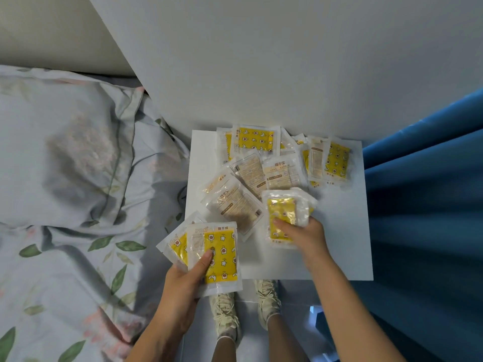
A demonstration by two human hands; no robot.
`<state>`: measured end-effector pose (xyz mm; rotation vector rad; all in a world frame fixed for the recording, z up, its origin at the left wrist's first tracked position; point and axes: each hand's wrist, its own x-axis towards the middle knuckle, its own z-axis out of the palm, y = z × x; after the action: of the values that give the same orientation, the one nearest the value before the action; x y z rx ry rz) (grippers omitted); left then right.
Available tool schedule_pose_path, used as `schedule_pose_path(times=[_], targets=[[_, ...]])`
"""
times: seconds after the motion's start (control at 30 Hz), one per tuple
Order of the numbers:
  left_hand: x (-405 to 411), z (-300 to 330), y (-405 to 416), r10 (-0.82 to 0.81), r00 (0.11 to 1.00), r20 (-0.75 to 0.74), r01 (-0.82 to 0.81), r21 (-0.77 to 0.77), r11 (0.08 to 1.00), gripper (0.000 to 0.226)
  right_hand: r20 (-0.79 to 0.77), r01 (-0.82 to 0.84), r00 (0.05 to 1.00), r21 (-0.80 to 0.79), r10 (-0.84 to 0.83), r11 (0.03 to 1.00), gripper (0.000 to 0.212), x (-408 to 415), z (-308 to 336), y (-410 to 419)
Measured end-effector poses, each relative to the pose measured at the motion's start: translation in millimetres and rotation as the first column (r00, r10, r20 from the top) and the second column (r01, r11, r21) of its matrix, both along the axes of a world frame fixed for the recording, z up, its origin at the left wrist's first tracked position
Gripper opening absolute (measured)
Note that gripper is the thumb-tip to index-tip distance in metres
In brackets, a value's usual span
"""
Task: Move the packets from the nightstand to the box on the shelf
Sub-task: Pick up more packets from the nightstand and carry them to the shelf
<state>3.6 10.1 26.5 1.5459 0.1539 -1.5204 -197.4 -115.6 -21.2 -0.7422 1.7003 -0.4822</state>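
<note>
I am gathering the packets (pixel 264 165), most of them lying scattered across the white nightstand surface (pixel 345 231) against the wall. My left hand (pixel 183 280) is pinching a fanned stack (pixel 209 254) at the near edge, thumb on top. My right hand (pixel 303 236) is clamping a second bundle (pixel 283 218). Squaring each stack before lifting should stop the slick wrappers sliding out. The box and shelf are not showing.

- The packets (pixel 277 168) are clear, glossy, crinkled plastic film over yellow printed and tan paper-like inserts.
- The nightstand (pixel 347 226) top looks smooth, matt white.
- The pillow (pixel 65 147) and bedding (pixel 60 283) are soft, matt floral cloth.
- The curtain (pixel 428 218) is blue woven cloth.
</note>
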Motion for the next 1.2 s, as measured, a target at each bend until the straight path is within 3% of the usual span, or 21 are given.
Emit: schedule_pose_path(times=[0.1,0.2,0.3,0.43,0.57,0.73,0.93,1.13,1.2], targets=[[2.4,-0.6,2.7,0.007,1.0,0.001,-0.007,-0.005,1.0,0.033,0.294,0.181,0.933,0.112,-0.206,0.977,0.031,-7.0,8.5,3.7],[4.2,2.3,5.2,0.012,1.0,-0.004,-0.012,-0.016,1.0,0.033,0.411,0.192,0.878,0.168,-0.246,0.967,0.026,-9.3,24.7,8.3],[5.9,16.5,4.6,0.017,1.0,0.009,-0.017,-0.038,0.999,0.039,0.425,0.177,0.874,0.176,-0.237,0.968,0.024,-8.9,52.2,16.0],[10.0,61.4,-1.2,0.005,0.998,0.059,0.001,-0.106,0.994,0.035,0.316,0.081,0.943,0.089,-0.105,0.993,0.02,-1.7,112.3,29.0],[15.7,133.0,-6.5,0.001,0.991,0.137,0.028,-0.211,0.977,0.026,0.303,0.005,0.953,0.012,-0.009,1.0,0.043,12.9,188.6,40.3],[20.4,224.9,-2.0,0.043,0.977,0.211,0.026,-0.313,0.949,0.027,0.406,-0.091,0.906,-0.092,0.121,0.992,0.042,28.4,286.7,49.9],[20.6,311.8,4.5,0.099,0.969,0.226,-0.007,-0.378,0.926,0.025,0.472,-0.08,0.866,-0.192,0.164,0.978,0.042,35.9,370.0,63.4],[21.5,373.3,18.6,0.168,0.962,0.216,-0.049,-0.468,0.882,0.025,0.533,-0.074,0.821,-0.257,0.205,0.964,0.077,44.9,421.9,68.1],[18.0,387.8,26.1,0.206,0.957,0.204,-0.082,-0.49,0.868,0.025,0.56,-0.081,0.799,-0.265,0.221,0.961,0.064,46.7,433.6,69.9]])
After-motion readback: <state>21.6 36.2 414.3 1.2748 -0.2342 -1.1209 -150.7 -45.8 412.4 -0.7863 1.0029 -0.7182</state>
